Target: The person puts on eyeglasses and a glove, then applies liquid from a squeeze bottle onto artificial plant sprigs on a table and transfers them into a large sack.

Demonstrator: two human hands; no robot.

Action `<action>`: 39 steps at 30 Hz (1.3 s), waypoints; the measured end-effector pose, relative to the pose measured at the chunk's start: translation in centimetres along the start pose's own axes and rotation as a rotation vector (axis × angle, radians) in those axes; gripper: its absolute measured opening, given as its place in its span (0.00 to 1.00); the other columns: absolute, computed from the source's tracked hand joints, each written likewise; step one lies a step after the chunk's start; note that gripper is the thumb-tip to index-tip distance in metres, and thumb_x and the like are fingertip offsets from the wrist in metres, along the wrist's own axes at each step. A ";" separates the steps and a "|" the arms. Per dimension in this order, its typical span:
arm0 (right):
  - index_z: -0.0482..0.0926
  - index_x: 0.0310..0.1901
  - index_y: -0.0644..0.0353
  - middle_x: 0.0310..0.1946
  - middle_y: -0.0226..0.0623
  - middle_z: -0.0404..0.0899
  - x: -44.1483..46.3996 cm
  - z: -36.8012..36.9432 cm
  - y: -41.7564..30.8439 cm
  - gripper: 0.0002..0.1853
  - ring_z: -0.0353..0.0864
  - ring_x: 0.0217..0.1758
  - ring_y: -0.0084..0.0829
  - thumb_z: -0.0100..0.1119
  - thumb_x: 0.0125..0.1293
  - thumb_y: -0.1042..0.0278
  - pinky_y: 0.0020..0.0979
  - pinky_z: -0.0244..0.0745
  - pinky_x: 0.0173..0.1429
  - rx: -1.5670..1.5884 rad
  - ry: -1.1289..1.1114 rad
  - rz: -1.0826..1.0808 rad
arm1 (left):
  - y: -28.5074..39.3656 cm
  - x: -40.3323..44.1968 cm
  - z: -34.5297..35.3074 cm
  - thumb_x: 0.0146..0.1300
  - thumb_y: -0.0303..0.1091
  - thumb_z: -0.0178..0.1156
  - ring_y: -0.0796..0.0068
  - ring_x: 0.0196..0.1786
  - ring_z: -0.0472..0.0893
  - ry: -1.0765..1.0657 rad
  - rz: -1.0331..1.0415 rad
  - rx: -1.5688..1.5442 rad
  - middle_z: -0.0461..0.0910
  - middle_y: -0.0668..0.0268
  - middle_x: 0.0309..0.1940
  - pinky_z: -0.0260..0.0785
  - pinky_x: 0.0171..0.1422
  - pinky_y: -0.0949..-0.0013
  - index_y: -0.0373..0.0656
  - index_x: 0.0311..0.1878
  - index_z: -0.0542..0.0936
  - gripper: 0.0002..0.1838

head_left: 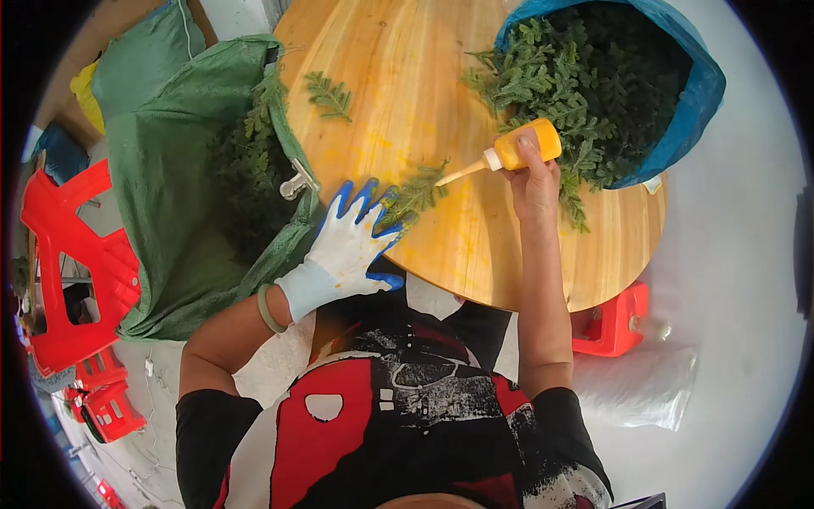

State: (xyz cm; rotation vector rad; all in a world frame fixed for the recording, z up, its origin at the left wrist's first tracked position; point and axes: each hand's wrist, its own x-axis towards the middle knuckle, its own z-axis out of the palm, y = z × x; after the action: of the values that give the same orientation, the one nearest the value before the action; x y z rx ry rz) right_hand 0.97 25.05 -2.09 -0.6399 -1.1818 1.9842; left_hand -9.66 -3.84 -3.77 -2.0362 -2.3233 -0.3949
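My right hand (536,182), bare, is wrapped around a yellow squeeze bottle (536,144) with a white collar. Its long nozzle slants down to the left, its tip at a green fir sprig (417,193) near the table's edge. My left hand (354,239) wears a white glove with blue fingertips, stained yellow. Its fingers are spread flat, the fingertips on the lower left end of that sprig. A second small sprig (328,96) lies farther back on the round wooden table (407,76), whose top is smeared yellow around the work.
A blue bag (708,85) full of fir branches (564,85) lies open at the back right. On the left, a green sack (161,170) with more branches is held by a metal clip (297,180) near the table. Red plastic stools (80,246) stand beyond it.
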 end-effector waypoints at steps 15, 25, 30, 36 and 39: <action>0.76 0.49 0.68 0.38 0.42 0.81 2.8 -0.4 -1.0 0.20 0.84 0.37 0.32 0.72 0.59 0.68 0.30 0.84 0.39 0.009 0.072 -0.049 | 0.1 0.1 -0.1 0.50 0.68 0.61 0.43 0.77 0.54 0.004 0.007 -0.002 0.60 0.50 0.73 0.36 0.79 0.36 0.54 0.69 0.72 0.45; 0.74 0.51 0.64 0.44 0.48 0.82 2.2 -1.7 -2.4 0.19 0.84 0.47 0.42 0.68 0.62 0.71 0.39 0.83 0.52 0.326 0.105 -0.104 | 0.7 0.4 -1.3 0.51 0.69 0.60 0.41 0.73 0.58 -0.092 -0.172 0.047 0.62 0.46 0.71 0.40 0.77 0.35 0.50 0.65 0.75 0.43; 0.75 0.51 0.66 0.46 0.50 0.82 -1.1 -4.7 -7.0 0.20 0.83 0.50 0.41 0.67 0.64 0.64 0.39 0.83 0.55 0.553 0.163 -0.289 | -2.6 3.1 -2.6 0.55 0.65 0.59 0.37 0.66 0.63 0.127 -0.510 0.235 0.66 0.43 0.65 0.48 0.74 0.37 0.43 0.59 0.78 0.38; 0.73 0.54 0.69 0.48 0.52 0.81 -5.4 -9.3 -11.6 0.23 0.83 0.52 0.41 0.67 0.65 0.60 0.38 0.81 0.59 0.851 0.346 -0.449 | 2.8 8.1 -2.8 0.56 0.52 0.64 0.50 0.50 0.75 0.628 0.017 -0.195 0.79 0.56 0.49 0.62 0.68 0.46 0.42 0.52 0.80 0.27; 0.72 0.54 0.69 0.48 0.52 0.80 -7.3 -10.3 -11.9 0.25 0.83 0.52 0.41 0.68 0.65 0.61 0.38 0.82 0.60 0.902 0.374 -0.435 | 8.2 13.9 -0.7 0.57 0.46 0.62 0.52 0.52 0.76 0.402 0.118 -0.244 0.79 0.58 0.50 0.62 0.68 0.47 0.45 0.54 0.80 0.23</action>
State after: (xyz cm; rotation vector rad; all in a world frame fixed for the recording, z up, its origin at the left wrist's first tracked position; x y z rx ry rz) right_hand 16.84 28.44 4.22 -0.2259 -0.1137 1.6759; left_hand -3.77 10.47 0.86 -1.9464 -1.9851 -1.0186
